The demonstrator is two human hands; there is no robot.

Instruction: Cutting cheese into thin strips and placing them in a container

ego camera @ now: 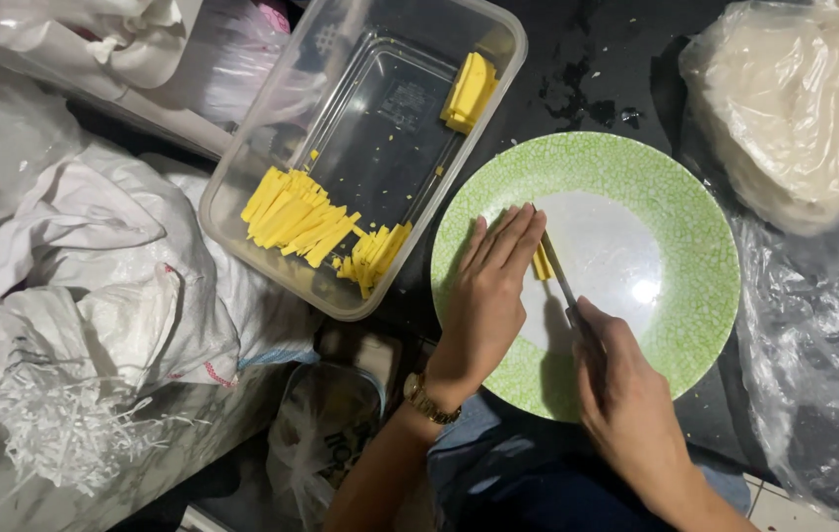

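Head view, looking straight down: one round green-speckled ceramic plate with a white centre sits on the dark desk, and both hands work over it. The left hand lies flat, fingers together and stretched toward twelve o'clock, pressing down on a small yellow block of food that peeks out at the fingers' three o'clock side. This hand's grip is open and flat, closing on nothing. A gold-coloured wristwatch rides on that wrist. The right hand has its grip wrapped around the handle of one slim metal knife, whose blade runs toward eleven o'clock and rests against the yellow block.

At ten o'clock from the plate stands one clear rectangular plastic tub. Inside it I count three heaps of yellow sticks: a large fan, a smaller pile at the fan's four o'clock, and a stacked piece in the far corner.

At the plate's two o'clock lies one clear plastic bag of pale round sheets. Crumpled clear plastic spreads at four o'clock. White woven sacks with frayed edges fill the nine o'clock side.
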